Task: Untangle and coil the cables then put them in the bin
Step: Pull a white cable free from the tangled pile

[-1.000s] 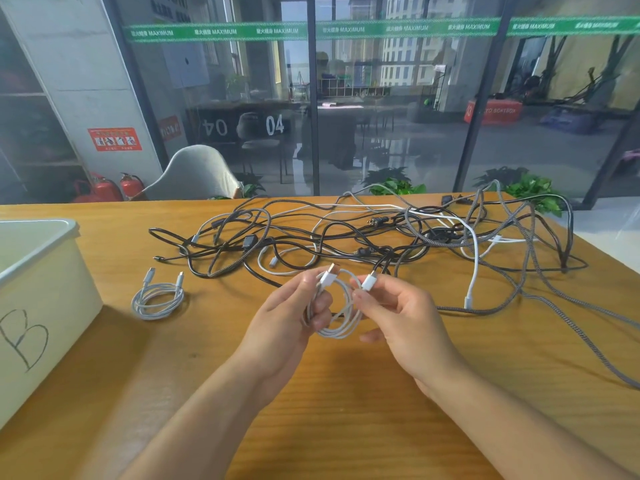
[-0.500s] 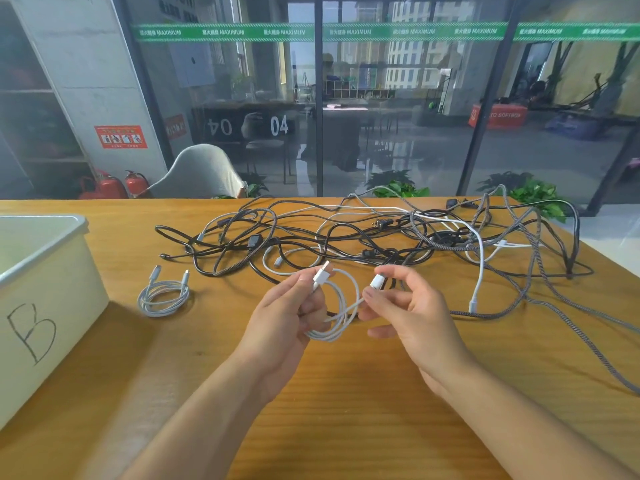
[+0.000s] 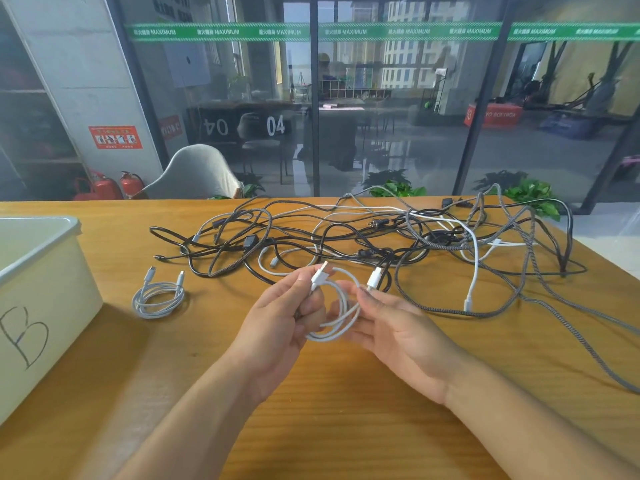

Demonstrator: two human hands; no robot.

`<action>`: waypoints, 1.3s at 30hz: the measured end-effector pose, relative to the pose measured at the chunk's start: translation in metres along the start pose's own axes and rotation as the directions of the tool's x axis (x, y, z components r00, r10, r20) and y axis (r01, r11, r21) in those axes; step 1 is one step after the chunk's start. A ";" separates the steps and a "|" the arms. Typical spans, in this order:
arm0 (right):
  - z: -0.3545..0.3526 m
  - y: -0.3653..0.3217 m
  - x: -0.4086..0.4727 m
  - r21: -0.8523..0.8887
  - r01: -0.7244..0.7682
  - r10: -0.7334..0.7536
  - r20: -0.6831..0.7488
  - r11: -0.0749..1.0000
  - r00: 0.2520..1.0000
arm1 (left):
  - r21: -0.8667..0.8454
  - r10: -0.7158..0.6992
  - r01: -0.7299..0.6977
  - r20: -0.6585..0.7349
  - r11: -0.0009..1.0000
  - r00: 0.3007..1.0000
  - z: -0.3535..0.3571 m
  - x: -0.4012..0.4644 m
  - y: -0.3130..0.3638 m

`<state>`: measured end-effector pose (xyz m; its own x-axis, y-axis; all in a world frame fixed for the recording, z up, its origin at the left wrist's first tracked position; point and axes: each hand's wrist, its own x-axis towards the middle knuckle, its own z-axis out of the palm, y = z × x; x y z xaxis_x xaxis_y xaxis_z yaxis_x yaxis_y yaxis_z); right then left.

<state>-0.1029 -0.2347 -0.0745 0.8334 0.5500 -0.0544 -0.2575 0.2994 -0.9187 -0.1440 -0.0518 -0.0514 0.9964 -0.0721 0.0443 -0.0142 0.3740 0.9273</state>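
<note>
Left hand (image 3: 277,323) and right hand (image 3: 401,330) both grip the coiled white cable (image 3: 341,317) above the table (image 3: 346,410)

White cable (image 3: 341,315): coiled in small loops, held above table, both plugs sticking up. Grey cable (image 3: 158,297): coiled, flat on table just right of bin (image 3: 45,271). Bin: cream, open top, "B" on side, at left edge. Tangled pile (image 3: 398,244): black, grey, white cables sprawled behind.

white coiled cable (image 3: 341,308), pale grey coiled cable (image 3: 158,296), tangle of black, white and grey-braided cables (image 3: 408,244), cream plastic bin (image 3: 41,299) with a black "b", orange-brown grained wooden table (image 3: 329,393), seemingly red extinguishers (image 3: 114,187).
</note>
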 end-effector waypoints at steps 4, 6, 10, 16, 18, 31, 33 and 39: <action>0.006 -0.006 -0.002 0.110 -0.043 0.033 0.092 0.993 0.995 | 0.023 -0.006 0.005 0.013 1.000 1.000 0.005 -0.002 -0.003; 0.009 -0.005 -0.001 0.137 -0.017 0.005 0.092 0.990 0.996 | 0.018 -0.009 0.008 0.038 1.000 0.999 0.011 -0.003 -0.005; 0.015 -0.002 0.000 0.149 0.096 -0.091 -0.045 0.984 0.995 | -0.060 0.016 -0.010 0.098 0.998 0.995 0.022 -0.005 -0.008; 0.019 -0.007 -0.002 0.244 0.237 -0.200 -0.166 0.940 0.966 | 0.022 -0.007 0.003 0.171 1.000 0.985 0.023 -0.005 -0.012; 0.016 -0.006 -0.002 0.235 0.232 -0.190 -0.187 0.944 0.964 | 0.041 -0.020 0.013 0.175 0.999 0.984 0.022 -0.004 -0.012; 0.023 -0.004 -0.011 -0.006 0.129 -0.127 -0.216 0.992 0.968 | 0.116 -0.211 0.194 0.159 0.974 0.964 0.022 -0.009 -0.006; 0.021 -0.003 -0.010 -0.061 0.128 -0.137 -0.198 0.990 0.970 | 0.084 -0.228 0.217 0.169 0.973 0.959 0.021 -0.010 -0.003; 0.021 -0.004 -0.009 -0.137 0.145 -0.174 -0.231 0.980 0.957 | 0.048 -0.159 0.153 0.166 0.987 0.973 0.022 -0.008 -0.009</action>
<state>-0.1198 -0.2243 -0.0617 0.9555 0.2946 0.0173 -0.0648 0.2665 -0.9617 -0.1534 -0.0751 -0.0513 0.9581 -0.2832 -0.0429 0.1348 0.3138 0.9399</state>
